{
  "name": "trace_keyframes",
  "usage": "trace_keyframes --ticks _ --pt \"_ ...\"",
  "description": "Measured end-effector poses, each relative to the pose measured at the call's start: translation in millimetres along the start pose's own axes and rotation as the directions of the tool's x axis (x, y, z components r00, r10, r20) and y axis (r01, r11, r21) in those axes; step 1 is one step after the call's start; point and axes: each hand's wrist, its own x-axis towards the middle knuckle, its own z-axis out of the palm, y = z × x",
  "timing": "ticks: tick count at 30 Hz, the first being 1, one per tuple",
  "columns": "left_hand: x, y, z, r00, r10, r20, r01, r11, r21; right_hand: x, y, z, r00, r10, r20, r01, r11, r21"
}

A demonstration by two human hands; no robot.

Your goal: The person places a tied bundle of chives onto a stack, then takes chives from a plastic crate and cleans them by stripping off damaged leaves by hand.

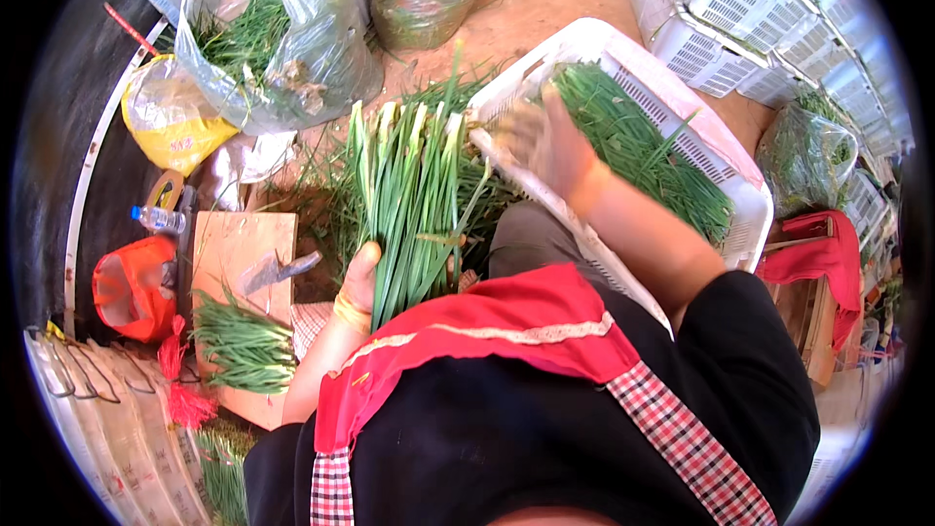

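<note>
My left hand [359, 279] grips a bunch of long green garlic chives [413, 197] in front of my red apron [504, 307]. The pale cut ends point away from me and the leaves run back towards my body. Motion blurs my right hand [544, 142], which is above the near left part of a white plastic crate [756, 215]. Its thumb is raised, but the blur hides whether anything is between the fingers. More chives [635, 131] lie inside the crate, to the right of that hand.
On the left, a wooden board [245, 237] bears a cleaver-like blade [274, 272] and another chive bunch [245, 351]. Plastic bags of greens [321, 51] stand beyond. Stacked white crates [738, 7] line the far right. A red cloth [840, 256] drapes a wooden stool.
</note>
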Motion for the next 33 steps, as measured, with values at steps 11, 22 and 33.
trace_keyframes --ticks 11,22,33 --pt "35 36 26 0.95 0.195 -0.243 0.013 0.755 0.656 8 65 105 0.835 -0.37 0.406 0.523 0.763 -0.38" --pt "60 121 69 0.663 0.69 -0.289 -0.482 0.69 0.54 11 12 155 0.788 -0.261 0.558 0.609 0.466 -0.642" --pt "40 97 51 0.797 0.572 -0.196 -0.306 0.661 0.685 22 44 157 0.88 -0.234 0.414 0.474 0.501 -0.724"
